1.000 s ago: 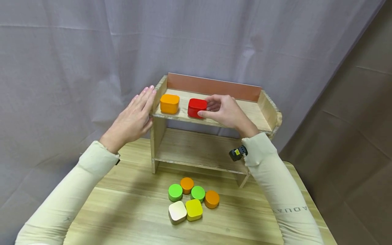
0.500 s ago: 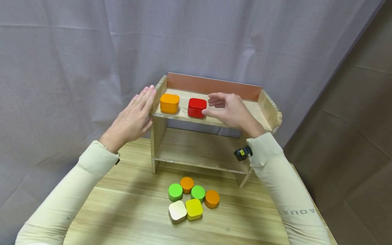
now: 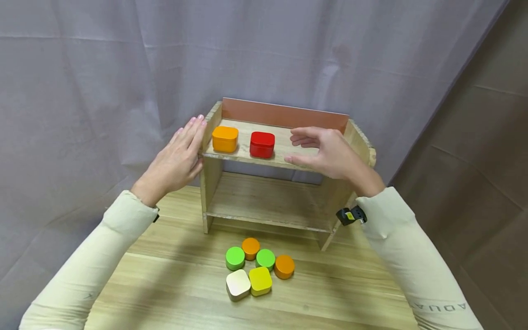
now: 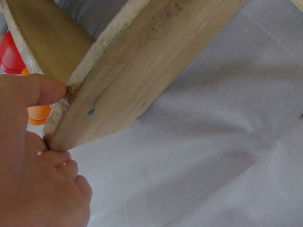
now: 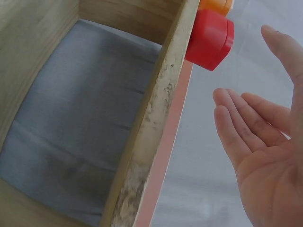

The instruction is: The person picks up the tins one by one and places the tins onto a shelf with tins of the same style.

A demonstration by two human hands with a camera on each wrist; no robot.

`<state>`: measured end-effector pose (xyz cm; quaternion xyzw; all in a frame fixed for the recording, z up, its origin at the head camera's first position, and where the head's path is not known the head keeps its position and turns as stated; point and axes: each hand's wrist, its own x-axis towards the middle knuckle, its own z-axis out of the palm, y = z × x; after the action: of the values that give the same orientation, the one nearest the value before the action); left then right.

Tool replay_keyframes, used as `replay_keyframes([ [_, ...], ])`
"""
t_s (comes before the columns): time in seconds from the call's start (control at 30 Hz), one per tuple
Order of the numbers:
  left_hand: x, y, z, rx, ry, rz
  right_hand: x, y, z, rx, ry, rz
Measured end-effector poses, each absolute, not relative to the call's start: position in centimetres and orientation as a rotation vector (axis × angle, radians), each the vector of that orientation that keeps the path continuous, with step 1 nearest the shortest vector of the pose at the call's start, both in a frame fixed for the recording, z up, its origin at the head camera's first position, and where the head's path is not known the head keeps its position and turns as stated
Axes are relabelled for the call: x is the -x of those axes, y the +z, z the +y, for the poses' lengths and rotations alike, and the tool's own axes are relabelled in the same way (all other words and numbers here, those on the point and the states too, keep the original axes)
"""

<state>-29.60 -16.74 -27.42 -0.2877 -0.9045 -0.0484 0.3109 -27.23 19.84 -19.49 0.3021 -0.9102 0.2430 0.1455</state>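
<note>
A pale wooden two-tier shelf (image 3: 264, 199) stands at 12 o'clock; the left hand (image 3: 177, 158) rests straight fingers on its 9-o'clock side panel (image 4: 123, 85) — probably to steady it; the right hand (image 3: 330, 153) is empty, thumb and fingers apart; the round-cornered red block (image 3: 262, 145), seemingly plastic, stands upright on the upper board (image 3: 282, 142), at 3 o'clock from a similar orange block (image 3: 225, 139) — spaced perhaps for finger room; the red one's long axis seems to run 9-to-3.

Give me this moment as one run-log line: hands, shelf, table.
left hand: touching shelf side | right hand: empty, apart from red block | shelf top: red block, orange block | table: six blocks
</note>
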Motion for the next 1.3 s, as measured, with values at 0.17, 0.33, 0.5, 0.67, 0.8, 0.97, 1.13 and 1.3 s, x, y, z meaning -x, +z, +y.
replay_keyframes([
  [0.17, 29.4, -27.3, -16.9, 0.749, -0.129, -2.406, 25.5, -19.8, 20.6, -0.909, 0.635, -2.644],
  [0.33, 29.3, -27.2, -16.8, 0.754, -0.132, -2.396, 23.6, -21.0, 21.5, -0.973, 0.605, -2.651],
  [0.5, 29.3, -27.2, -16.5, 0.764, -0.135, -2.385, 21.9, -23.0, 22.2, -1.051, 0.576, -2.652],
  [0.67, 29.2, -26.9, -16.4, 0.766, -0.118, -2.384, 20.7, -25.4, 22.7, -1.141, 0.606, -2.649],
  [0.8, 29.2, -26.7, -16.4, 0.768, -0.11, -2.389, 20.0, -27.7, 22.9, -1.178, 0.623, -2.683],
  [0.97, 29.2, -26.7, -16.3, 0.767, -0.117, -2.391, 19.4, -31.3, 22.9, -1.229, 0.601, -2.693],
  [1.13, 29.3, -26.9, -16.3, 0.761, -0.119, -2.396, 18.7, -35.2, 22.9, -1.257, 0.599, -2.728],
  [1.3, 29.3, -27.0, -16.2, 0.755, -0.118, -2.401, 17.9, -39.0, 22.6, -1.236, 0.732, -2.855],
])
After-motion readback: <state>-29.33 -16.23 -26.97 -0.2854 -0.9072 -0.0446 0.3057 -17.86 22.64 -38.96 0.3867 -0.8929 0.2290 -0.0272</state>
